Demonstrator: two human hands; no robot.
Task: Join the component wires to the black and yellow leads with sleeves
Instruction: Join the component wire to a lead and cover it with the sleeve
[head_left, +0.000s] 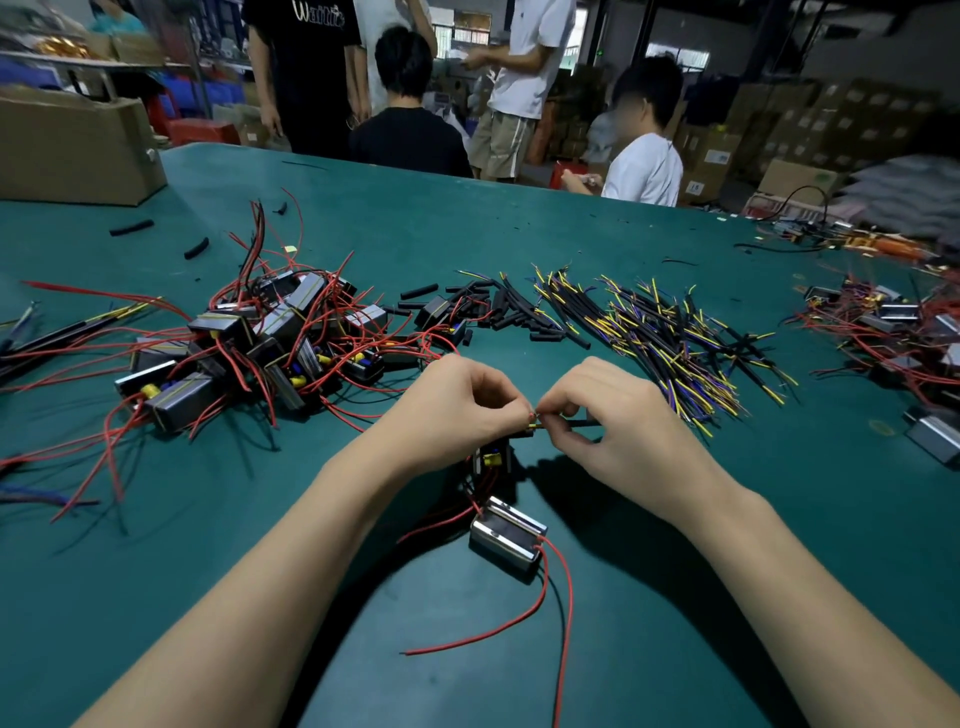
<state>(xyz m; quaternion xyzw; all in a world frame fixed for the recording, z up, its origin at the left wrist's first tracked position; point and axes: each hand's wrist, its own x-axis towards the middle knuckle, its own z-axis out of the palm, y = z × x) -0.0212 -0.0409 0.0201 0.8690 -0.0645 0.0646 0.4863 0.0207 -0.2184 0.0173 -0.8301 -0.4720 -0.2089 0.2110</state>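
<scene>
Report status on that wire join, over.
Left hand pinching red wire; right hand pinching black lead, tips meeting. Component on table below. Nothing in the way.

Partial "Wa…" on black T-shirt (306, 47)

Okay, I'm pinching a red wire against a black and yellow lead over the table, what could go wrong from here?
1. The joint is small and held only by fingertips: the left hand pinches the red wire end and the right hand pinches the lead, so either could slip apart.
2. The component lies on the table, tied to the joint by its red wires; a tug could drag it.
3. Its loose red wire trails toward your forearms and might snag.
</scene>
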